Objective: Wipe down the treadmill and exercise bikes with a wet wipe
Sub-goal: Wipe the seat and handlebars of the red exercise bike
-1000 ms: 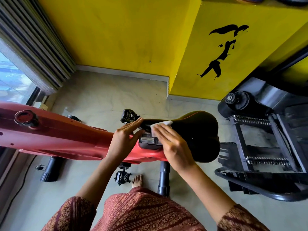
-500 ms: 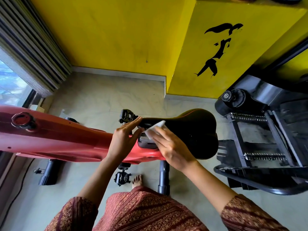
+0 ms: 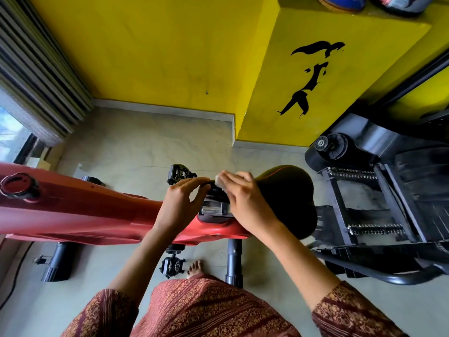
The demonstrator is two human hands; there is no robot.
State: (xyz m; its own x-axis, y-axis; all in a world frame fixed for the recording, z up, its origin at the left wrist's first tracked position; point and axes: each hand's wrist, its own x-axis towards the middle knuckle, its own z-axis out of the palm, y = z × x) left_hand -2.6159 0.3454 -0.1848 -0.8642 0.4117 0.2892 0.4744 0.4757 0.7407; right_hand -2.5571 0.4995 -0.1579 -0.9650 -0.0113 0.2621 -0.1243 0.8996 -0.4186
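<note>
Yellow wall [image 3: 170,45]; red bike [image 3: 85,210], white wipe [image 3: 218,183]

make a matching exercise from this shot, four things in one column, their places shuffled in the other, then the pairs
1 white wet wipe
2 black padded bike saddle
3 round red knob
4 black silhouette wall sticker

a on the yellow pillar
b narrow end held by the left hand
c under fingers of the right hand
d far left on the red frame

Pairs: 1-c, 2-b, 3-d, 4-a

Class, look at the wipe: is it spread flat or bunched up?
Cannot tell. The right hand covers the wipe on the nose of the saddle; only a small white edge shows beyond it.
</note>
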